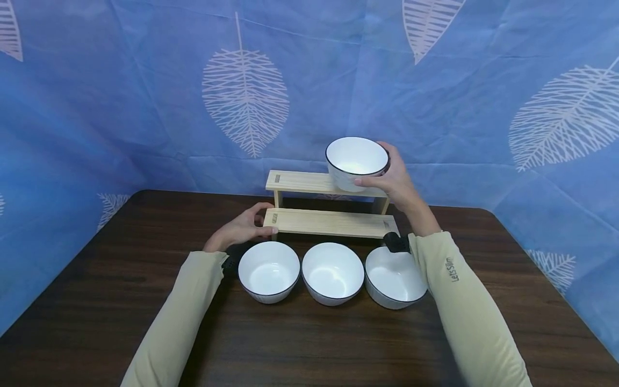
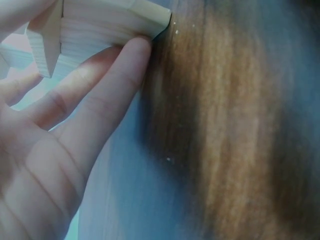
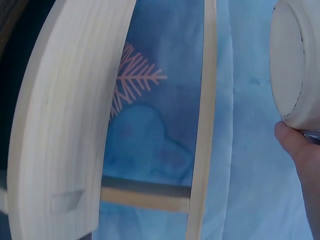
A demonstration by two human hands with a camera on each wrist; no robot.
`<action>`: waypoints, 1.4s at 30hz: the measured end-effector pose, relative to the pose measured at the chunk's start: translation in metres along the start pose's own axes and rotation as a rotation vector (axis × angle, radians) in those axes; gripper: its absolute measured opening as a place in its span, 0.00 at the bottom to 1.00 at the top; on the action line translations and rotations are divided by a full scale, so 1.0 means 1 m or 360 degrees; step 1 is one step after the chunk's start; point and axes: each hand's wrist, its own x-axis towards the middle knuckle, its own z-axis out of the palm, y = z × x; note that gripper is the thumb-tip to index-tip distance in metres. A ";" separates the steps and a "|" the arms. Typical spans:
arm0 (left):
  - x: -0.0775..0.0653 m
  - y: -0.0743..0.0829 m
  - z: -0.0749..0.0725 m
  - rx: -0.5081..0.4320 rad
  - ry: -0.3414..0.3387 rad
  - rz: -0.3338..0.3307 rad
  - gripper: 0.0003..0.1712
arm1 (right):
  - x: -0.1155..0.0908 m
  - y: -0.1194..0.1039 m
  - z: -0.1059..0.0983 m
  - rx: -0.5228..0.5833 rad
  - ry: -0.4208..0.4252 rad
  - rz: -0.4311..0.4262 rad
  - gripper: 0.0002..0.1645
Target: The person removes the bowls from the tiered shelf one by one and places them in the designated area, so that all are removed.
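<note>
My right hand (image 1: 390, 174) grips a white bowl (image 1: 355, 156) with a dark rim by its right side, at the upper board of a two-tier wooden shelf (image 1: 329, 222). In the right wrist view the bowl's underside (image 3: 287, 62) shows apart from the upper board (image 3: 204, 110). My left hand (image 1: 244, 224) holds the left end of the lower board, thumb in front and fingers behind. The left wrist view shows the left hand's fingers (image 2: 107, 92) against the pale wood (image 2: 95, 25). Both boards carry nothing else visible.
Three more white bowls stand in a row before the shelf: a left bowl (image 1: 268, 269), a middle bowl (image 1: 333, 271) and a right bowl (image 1: 394, 275), partly covered by the right wrist. Behind the dark wooden table (image 1: 309, 344) hangs a blue leaf-patterned cloth (image 1: 319, 80).
</note>
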 end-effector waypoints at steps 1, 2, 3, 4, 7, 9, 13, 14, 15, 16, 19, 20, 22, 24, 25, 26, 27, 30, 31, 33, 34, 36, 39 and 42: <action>0.000 0.001 0.000 -0.0002 -0.0002 0.0000 0.42 | -0.001 0.001 -0.003 -0.0001 0.0003 -0.0007 0.61; 0.000 0.001 0.000 -0.0003 -0.0002 -0.0001 0.42 | -0.003 0.001 -0.006 -0.0002 0.0012 -0.0014 0.61; 0.000 0.002 0.000 -0.0002 -0.0003 0.0002 0.42 | -0.005 0.002 -0.009 0.0002 0.0022 -0.0019 0.60; -0.001 0.002 0.000 -0.0004 -0.0003 0.0004 0.42 | -0.006 0.003 -0.011 0.0010 0.0031 -0.0025 0.60; -0.001 0.002 -0.001 -0.0001 -0.0002 0.0005 0.42 | -0.011 0.006 -0.019 0.0000 0.0055 -0.0031 0.60; -0.001 0.001 -0.001 0.0004 0.0003 -0.0002 0.41 | -0.014 0.008 -0.024 -0.0007 0.0067 -0.0021 0.59; 0.000 0.001 -0.001 0.0014 0.0007 -0.0008 0.40 | -0.019 0.012 -0.034 -0.0032 0.0084 -0.0002 0.60; 0.000 0.001 -0.001 0.0011 0.0005 -0.0008 0.40 | -0.021 0.013 -0.036 -0.0041 0.0091 0.0002 0.60; 0.000 0.001 -0.001 0.0010 0.0003 -0.0004 0.40 | -0.022 0.014 -0.039 -0.0051 0.0097 0.0006 0.61; 0.000 0.001 -0.001 0.0012 -0.0001 0.0003 0.40 | -0.023 0.015 -0.041 -0.0045 0.0101 0.0010 0.61; 0.000 0.001 0.000 0.0012 -0.0006 0.0004 0.40 | -0.028 0.018 -0.047 -0.0040 0.0107 0.0022 0.61; 0.000 0.001 0.000 0.0014 -0.0008 0.0006 0.40 | -0.030 0.019 -0.050 -0.0049 0.0110 0.0028 0.61; 0.000 0.001 0.000 0.0015 -0.0008 -0.0001 0.41 | -0.033 0.021 -0.053 -0.0048 0.0115 0.0035 0.61; 0.000 0.002 -0.001 0.0017 -0.0008 -0.0005 0.41 | -0.036 0.024 -0.057 -0.0065 0.0128 0.0040 0.61; 0.001 0.002 -0.001 0.0020 -0.0009 -0.0002 0.41 | -0.038 0.025 -0.059 -0.0061 0.0133 0.0043 0.61; 0.001 0.002 -0.001 0.0021 -0.0009 0.0001 0.41 | -0.040 0.026 -0.061 -0.0056 0.0137 0.0048 0.62; 0.001 0.002 -0.001 0.0019 -0.0011 0.0004 0.41 | -0.041 0.027 -0.062 -0.0051 0.0141 0.0048 0.62; 0.001 0.002 -0.002 0.0015 -0.0014 0.0022 0.41 | -0.045 0.029 -0.066 -0.0034 0.0146 0.0054 0.62; 0.001 0.003 -0.002 0.0012 -0.0017 0.0026 0.41 | -0.047 0.030 -0.067 -0.0027 0.0147 0.0051 0.62; 0.000 0.003 -0.002 0.0005 -0.0020 0.0030 0.41 | -0.049 0.031 -0.069 -0.0014 0.0149 0.0041 0.62; 0.000 0.003 -0.002 0.0005 -0.0021 0.0033 0.41 | -0.050 0.031 -0.071 0.0002 0.0151 0.0034 0.62; 0.000 0.004 -0.001 0.0007 -0.0024 0.0031 0.40 | -0.053 0.032 -0.073 0.0047 0.0150 0.0014 0.62; 0.000 0.003 0.000 0.0019 -0.0024 0.0034 0.40 | -0.057 0.035 -0.075 0.0086 0.0139 -0.0014 0.62; -0.001 0.002 0.000 0.0030 -0.0030 0.0039 0.40 | -0.061 0.038 -0.077 0.0093 0.0132 -0.0018 0.62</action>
